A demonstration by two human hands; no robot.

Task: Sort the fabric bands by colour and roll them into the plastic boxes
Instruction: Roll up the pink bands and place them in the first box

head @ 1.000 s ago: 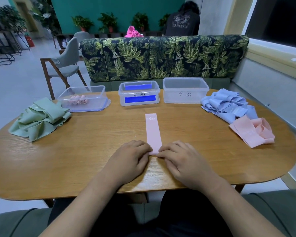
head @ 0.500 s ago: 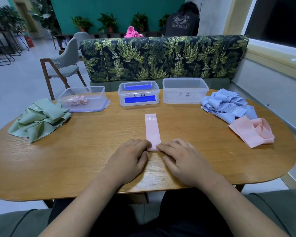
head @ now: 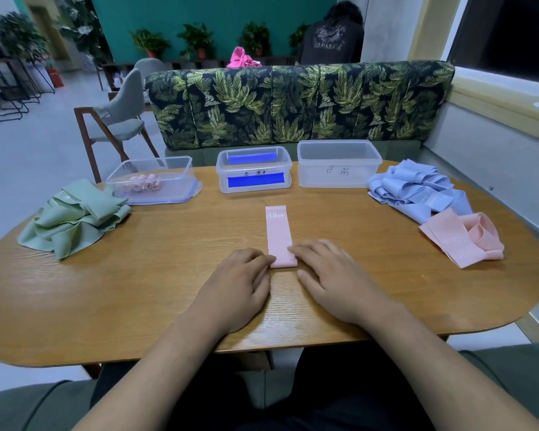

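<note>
A pink band (head: 277,231) marked "15 LB" lies lengthwise in the middle of the wooden table (head: 122,293), its near end turned up into a small roll. My left hand (head: 240,284) and my right hand (head: 333,278) pinch that rolled end from either side, fingertips on top. Three clear plastic boxes stand in a row at the far edge. The left box (head: 184,169) holds pink rolls (head: 145,183), the middle box (head: 252,185) holds something blue, and the right box (head: 339,175) looks empty.
A heap of green bands (head: 72,216) lies at the left. At the right, blue bands (head: 417,191) are piled, with loose pink bands (head: 464,241) in front of them. A leaf-print sofa (head: 293,104) backs the table; a person stands behind it.
Both hands have moved a little away from me along the band, and its near end has rolled up, so the flat part is shorter.
</note>
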